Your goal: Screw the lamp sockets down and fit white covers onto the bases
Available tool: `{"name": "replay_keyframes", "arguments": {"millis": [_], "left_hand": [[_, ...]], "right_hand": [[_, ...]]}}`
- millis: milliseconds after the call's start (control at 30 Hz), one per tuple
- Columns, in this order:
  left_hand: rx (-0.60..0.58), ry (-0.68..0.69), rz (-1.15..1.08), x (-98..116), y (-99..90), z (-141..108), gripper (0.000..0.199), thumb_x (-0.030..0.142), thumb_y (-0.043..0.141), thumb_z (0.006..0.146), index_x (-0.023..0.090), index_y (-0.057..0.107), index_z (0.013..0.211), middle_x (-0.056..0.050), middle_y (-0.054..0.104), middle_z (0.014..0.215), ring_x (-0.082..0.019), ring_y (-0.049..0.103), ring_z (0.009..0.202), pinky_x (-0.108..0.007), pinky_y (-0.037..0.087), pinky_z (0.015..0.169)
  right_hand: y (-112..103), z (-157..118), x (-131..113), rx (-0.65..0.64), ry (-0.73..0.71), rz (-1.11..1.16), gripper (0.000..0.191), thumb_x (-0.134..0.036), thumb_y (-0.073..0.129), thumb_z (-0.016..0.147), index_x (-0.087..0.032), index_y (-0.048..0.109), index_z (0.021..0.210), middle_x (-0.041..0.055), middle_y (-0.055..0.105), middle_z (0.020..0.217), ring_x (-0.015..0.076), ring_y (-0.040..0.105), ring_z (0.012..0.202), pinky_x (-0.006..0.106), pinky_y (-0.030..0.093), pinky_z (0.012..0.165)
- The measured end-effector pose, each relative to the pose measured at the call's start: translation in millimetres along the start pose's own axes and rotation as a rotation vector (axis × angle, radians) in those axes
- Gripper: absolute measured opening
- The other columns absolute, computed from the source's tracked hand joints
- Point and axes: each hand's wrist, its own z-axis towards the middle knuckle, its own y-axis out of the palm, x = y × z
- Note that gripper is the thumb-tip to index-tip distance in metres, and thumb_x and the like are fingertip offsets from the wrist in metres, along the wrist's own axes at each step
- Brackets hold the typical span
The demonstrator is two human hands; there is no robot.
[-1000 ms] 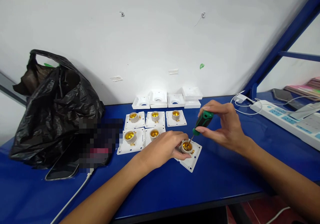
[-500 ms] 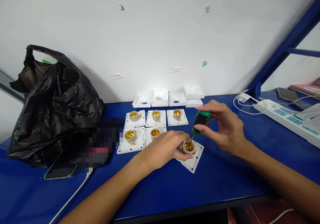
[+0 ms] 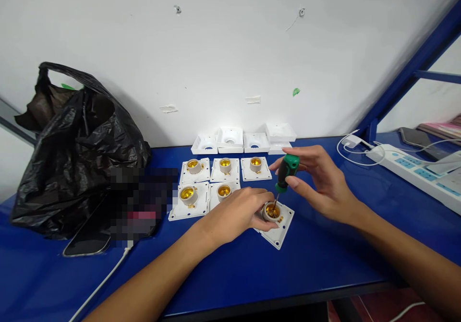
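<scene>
Our left hand (image 3: 240, 211) pinches the socket (image 3: 269, 216); our right hand (image 3: 324, 187), at its two o'clock, pinches the screwdriver (image 3: 287, 172), which could slip if tilted

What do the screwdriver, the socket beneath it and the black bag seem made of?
Screwdriver: glossy green handle, probably plastic, with duller black areas, perhaps rubber; thin metallic-looking shaft.
Socket: pale matte body, perhaps ceramic or plastic; shiny golden lining suggests metal.
Black bag: probably thin plastic film, glossy, with sharp creases and highlights.
</scene>
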Motion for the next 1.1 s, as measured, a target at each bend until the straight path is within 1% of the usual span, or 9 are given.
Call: {"name": "replay_keyframes", "arguments": {"millis": [167,333,433,500,633,800,933,967,1100], "left_hand": [[-0.008,-0.001,-0.010,0,0.4,0,0.023,0.036,0.079,0.091,0.019,0.064,0.097,-0.002,0.068,0.092,-0.020,0.066,0.084,-0.028,0.046,0.071],[-0.004,0.000,-0.029,-1,0.8,-1,0.023,0.034,0.080,0.090,0.019,0.064,0.096,-0.002,0.068,0.093,-0.020,0.067,0.084,-0.028,0.045,0.071],[0.001,0.003,-0.031,-2,1.9,-1,0.024,0.035,0.080,0.090,0.020,0.065,0.098,-0.002,0.068,0.093,-0.021,0.067,0.085,-0.029,0.045,0.072],[0.002,0.002,-0.029,-3,2.5,-2,0.024,0.036,0.080,0.090,0.020,0.065,0.100,-0.003,0.068,0.094,-0.021,0.067,0.084,-0.029,0.045,0.071],[-0.001,-0.004,-0.024,-2,2.5,-2,0.025,0.037,0.080,0.090,0.020,0.067,0.102,-0.003,0.069,0.096,-0.021,0.067,0.085,-0.028,0.045,0.071],[-0.002,-0.006,-0.035,-1,1.6,-1,0.024,0.036,0.081,0.089,0.020,0.066,0.100,-0.002,0.069,0.094,-0.021,0.068,0.085,-0.028,0.046,0.072],[-0.012,-0.014,-0.031,0,0.6,-1,0.025,0.036,0.081,0.089,0.019,0.065,0.099,-0.002,0.068,0.094,-0.019,0.068,0.082,-0.027,0.045,0.068],[-0.018,-0.017,-0.025,0,0.3,-1,0.026,0.036,0.081,0.089,0.019,0.065,0.099,-0.002,0.068,0.094,-0.019,0.068,0.081,-0.027,0.044,0.067],[-0.014,-0.006,0.012,0,0.5,-1,0.026,0.038,0.080,0.090,0.019,0.063,0.098,-0.001,0.067,0.091,-0.020,0.067,0.082,-0.027,0.043,0.068]], "right_hand": [[3,-2,4,0.197,-0.099,-0.089,0.055,-0.020,0.086,0.081,-0.034,0.060,0.128,-0.0004,0.068,0.101,0.0149,0.064,0.072,0.030,0.056,0.057],[-8,1,1,-0.034,-0.038,-0.088,0.053,-0.022,0.074,0.092,-0.036,0.056,0.140,0.0040,0.069,0.122,0.0174,0.068,0.085,0.034,0.062,0.070],[-13,4,-2,-0.100,0.014,-0.060,0.051,-0.023,0.069,0.096,-0.036,0.054,0.143,0.0058,0.068,0.126,0.0199,0.070,0.093,0.037,0.063,0.074],[-12,3,0,-0.066,0.016,-0.046,0.051,-0.025,0.074,0.093,-0.036,0.056,0.139,0.0046,0.069,0.115,0.0195,0.069,0.087,0.037,0.063,0.071],[-5,1,6,0.132,-0.090,-0.066,0.061,-0.022,0.088,0.079,-0.037,0.058,0.130,-0.0030,0.060,0.089,0.0146,0.060,0.067,0.031,0.054,0.054],[-2,0,4,-0.012,-0.039,-0.010,0.050,-0.021,0.073,0.093,-0.035,0.053,0.136,0.0018,0.067,0.104,0.0174,0.068,0.078,0.036,0.061,0.067],[2,-5,8,0.220,-0.138,-0.094,0.061,-0.022,0.088,0.079,-0.037,0.058,0.130,-0.0018,0.059,0.093,0.0152,0.062,0.067,0.033,0.057,0.057],[3,-6,10,0.232,-0.164,-0.102,0.063,-0.021,0.089,0.078,-0.038,0.058,0.131,-0.0021,0.059,0.092,0.0155,0.062,0.067,0.034,0.057,0.057],[-1,-5,8,0.063,-0.102,-0.025,0.054,-0.021,0.078,0.088,-0.036,0.054,0.133,0.0013,0.066,0.100,0.0193,0.069,0.078,0.038,0.061,0.065]]}}
